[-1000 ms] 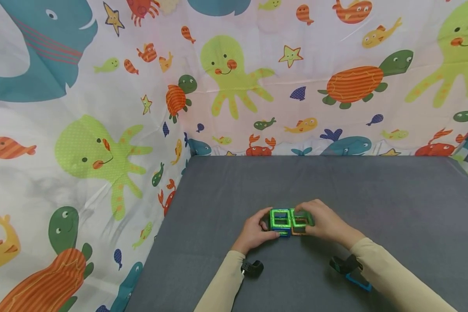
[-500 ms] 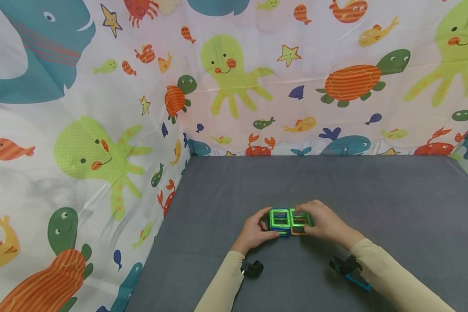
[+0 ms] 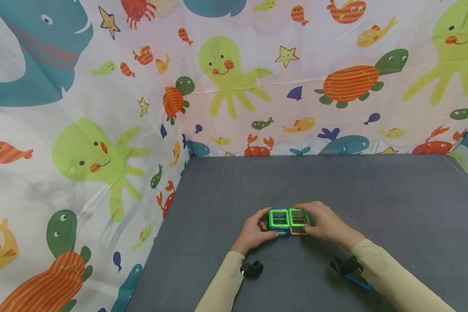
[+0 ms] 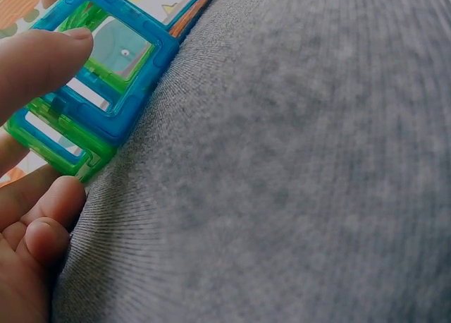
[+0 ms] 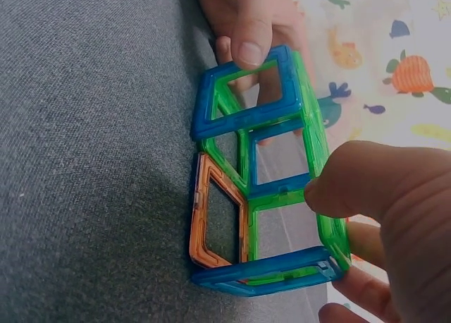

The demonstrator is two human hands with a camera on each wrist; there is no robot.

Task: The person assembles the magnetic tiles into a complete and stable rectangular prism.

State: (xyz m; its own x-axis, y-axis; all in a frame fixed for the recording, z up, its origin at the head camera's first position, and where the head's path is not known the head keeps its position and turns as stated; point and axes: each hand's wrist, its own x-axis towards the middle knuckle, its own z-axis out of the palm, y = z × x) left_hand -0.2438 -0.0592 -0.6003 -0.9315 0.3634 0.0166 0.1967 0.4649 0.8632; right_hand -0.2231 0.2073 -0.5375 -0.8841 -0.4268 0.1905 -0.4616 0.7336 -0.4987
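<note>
A box of see-through magnetic tiles [image 3: 290,222], two squares wide, stands on the grey cloth. Two green tiles form its top. In the right wrist view, a blue tile [image 5: 204,118] fronts the left half, and another blue tile [image 5: 268,272] closes the right end. An orange tile [image 5: 199,221] sits low in the right half, whose front is uncovered. My left hand [image 3: 253,232] grips the left end, thumb on the front blue tile and other fingers round the side. My right hand [image 3: 327,223] holds the right end, its thumb touching a green tile; some fingers are hidden.
One loose blue tile [image 3: 358,282] lies on the cloth, partly hidden under my right wrist and its camera [image 3: 345,264]. A printed sea-animal curtain [image 3: 234,86] rises behind the table [image 3: 234,182] and along its left side.
The right hand's fingertip has drawn back a little from the top right green tile, so more of that tile's far rim shows. The box and left hand stay put.
</note>
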